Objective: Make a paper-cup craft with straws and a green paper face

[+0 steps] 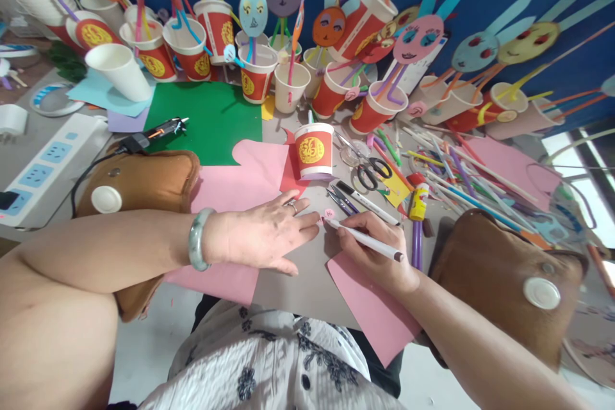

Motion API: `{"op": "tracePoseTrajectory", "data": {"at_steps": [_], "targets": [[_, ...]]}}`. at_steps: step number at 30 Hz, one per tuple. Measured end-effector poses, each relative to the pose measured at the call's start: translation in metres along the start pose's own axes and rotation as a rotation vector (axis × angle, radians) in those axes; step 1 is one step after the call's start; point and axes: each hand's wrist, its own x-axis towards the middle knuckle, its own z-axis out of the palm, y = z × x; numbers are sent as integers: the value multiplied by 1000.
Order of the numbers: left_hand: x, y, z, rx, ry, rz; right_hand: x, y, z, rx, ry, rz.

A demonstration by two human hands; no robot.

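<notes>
My left hand (pixel 263 235) lies flat on the table with fingers stretched out, a ring on one finger and a green bangle at the wrist; its fingertips press beside a small pink paper disc (pixel 329 213). My right hand (pixel 372 250) is closed round a white marker pen (pixel 368 240), whose tip touches the pink disc. A red paper cup (pixel 314 151) with a gold emblem stands just beyond the hands. Pink paper sheets (pixel 250 176) lie under and around both hands.
Scissors (pixel 368 170), a glue stick (pixel 418 200), pens and several coloured straws (pixel 461 179) lie to the right. A green sheet (pixel 211 118) and a glue gun (pixel 161 131) are at the left, beside a power strip (pixel 41 170). Many decorated cups (pixel 187 51) line the back. Brown cushions (pixel 504 275) flank me.
</notes>
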Motion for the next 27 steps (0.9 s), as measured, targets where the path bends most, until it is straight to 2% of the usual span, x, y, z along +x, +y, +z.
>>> {"op": "tracePoseTrajectory", "data": {"at_steps": [5, 10, 12, 16, 18, 20, 24, 27], "targets": [[0, 1, 0, -1, -12, -5, 1, -2, 0, -5, -2, 16], [-1, 1, 0, 16, 23, 2, 0, 1, 1, -10, 3, 4], [-1, 0, -1, 24, 22, 12, -4, 5, 1, -13, 61, -23], [-1, 0, -3, 34, 27, 27, -13, 13, 2, -11, 288, -60], [-1, 0, -4, 31, 40, 26, -12, 14, 3, -26, 321, -96], [-1, 0, -3, 23, 48, 22, -9, 13, 3, -21, 277, -184], [-1, -2, 0, 8, 47, 22, -2, 20, 5, -29, 89, -422], [1, -4, 1, 4, 48, 41, -3, 27, 8, -91, 42, -522]]}}
